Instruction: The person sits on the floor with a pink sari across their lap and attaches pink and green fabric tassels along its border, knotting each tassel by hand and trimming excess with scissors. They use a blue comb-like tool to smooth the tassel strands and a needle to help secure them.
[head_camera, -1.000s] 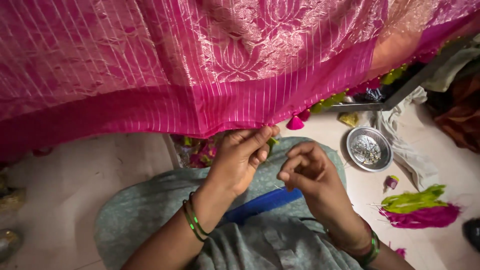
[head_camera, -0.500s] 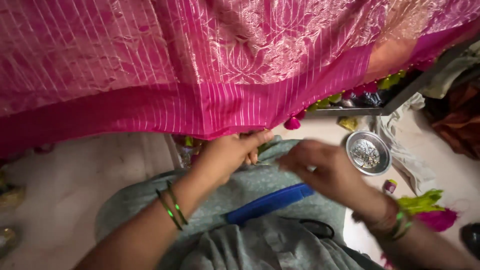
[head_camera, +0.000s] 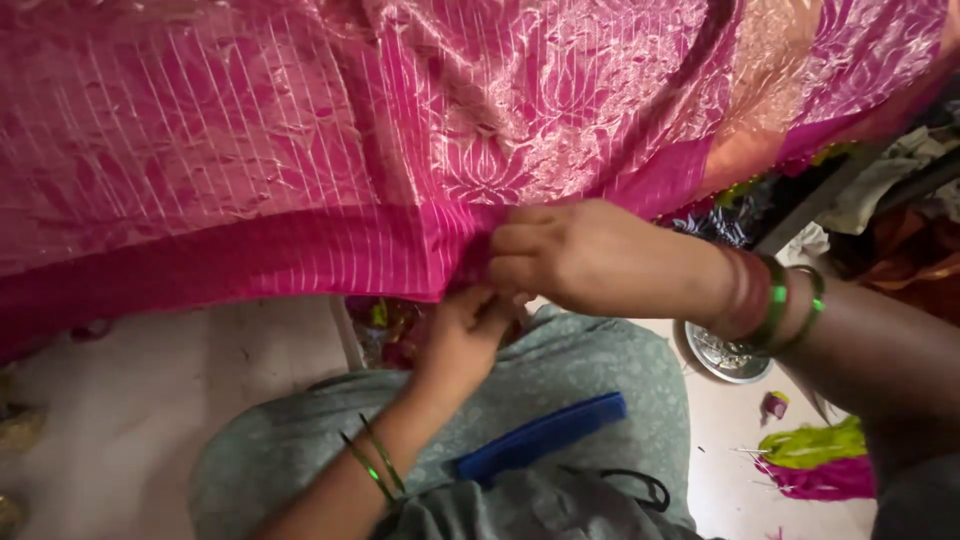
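Note:
A wide pink cloth (head_camera: 300, 160) with woven gold flower patterns and stripes hangs across the top of the view. My right hand (head_camera: 575, 255) rests on top of its lower border, fingers curled over the fabric. My left hand (head_camera: 470, 330) reaches up from below and pinches the same edge, just under the right hand. Both wrists carry green bangles. A blue comb (head_camera: 540, 437) lies on my grey-green lap (head_camera: 560, 370), with a black loop (head_camera: 635, 482) beside it.
A round metal dish (head_camera: 725, 358) sits on the pale floor at the right, partly behind my right forearm. Green and pink thread bundles (head_camera: 815, 460) lie near it. Small coloured tassels (head_camera: 385, 320) sit under the cloth edge. Piled fabrics fill the right corner.
My right hand rose from above my lap to the cloth's border and closed over it. The left hand stayed at the edge. The view shifted, and the pink tassel at the hem is hidden.

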